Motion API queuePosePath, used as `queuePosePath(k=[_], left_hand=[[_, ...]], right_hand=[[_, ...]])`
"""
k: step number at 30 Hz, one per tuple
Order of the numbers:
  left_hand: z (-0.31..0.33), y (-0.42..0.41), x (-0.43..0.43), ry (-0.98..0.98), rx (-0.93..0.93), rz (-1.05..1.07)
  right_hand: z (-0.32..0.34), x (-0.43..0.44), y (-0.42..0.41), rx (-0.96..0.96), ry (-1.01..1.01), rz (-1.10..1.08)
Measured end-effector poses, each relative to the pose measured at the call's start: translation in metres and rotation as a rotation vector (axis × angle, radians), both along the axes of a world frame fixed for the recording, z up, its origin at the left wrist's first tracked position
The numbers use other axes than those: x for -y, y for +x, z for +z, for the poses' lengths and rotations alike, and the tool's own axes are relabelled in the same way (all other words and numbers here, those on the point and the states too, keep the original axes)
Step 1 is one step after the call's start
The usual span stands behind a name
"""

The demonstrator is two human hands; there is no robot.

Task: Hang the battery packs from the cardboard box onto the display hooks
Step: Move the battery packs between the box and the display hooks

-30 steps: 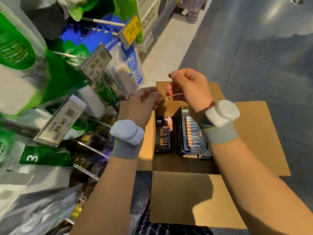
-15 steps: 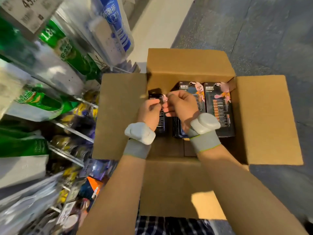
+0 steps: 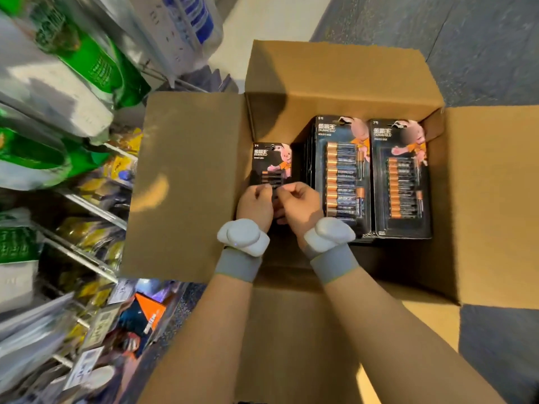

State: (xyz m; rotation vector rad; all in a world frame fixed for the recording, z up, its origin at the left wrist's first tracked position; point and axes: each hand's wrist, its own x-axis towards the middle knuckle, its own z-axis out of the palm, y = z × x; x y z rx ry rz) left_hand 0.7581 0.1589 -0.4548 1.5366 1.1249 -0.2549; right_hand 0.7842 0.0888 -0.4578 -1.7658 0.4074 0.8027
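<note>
Grey carpeted floor carries an open box, with blurred hooks of stock to its left. Inside, a small pack lies flat at the left, long axis running near to far, hang-hole at the far end; two stacks of bigger packs fill the middle and right. The left hand and right hand sit side by side over the small pack's near half, backs up, fingers curled, fingertips almost meeting. Whether they pinch the pack or only touch it I cannot tell. The pack extends away beyond the fingertips. Hooks lie left, so the left hand is nearer them; the lift likely swings that way.
</note>
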Motion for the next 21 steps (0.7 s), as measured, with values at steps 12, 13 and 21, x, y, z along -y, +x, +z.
queuePosePath(k=[12, 13, 21], left_hand=[[-0.009, -0.016, 0.002, -0.062, -0.005, 0.07], [-0.008, -0.017, 0.002, -0.066, -0.001, 0.075], [-0.008, -0.019, 0.0, -0.104, -0.012, 0.089]], right_hand=[[-0.054, -0.025, -0.003, -0.149, -0.346, 0.184], [-0.058, -0.027, -0.002, -0.19, -0.361, 0.19], [-0.072, -0.034, 0.001, -0.206, -0.441, 0.186]])
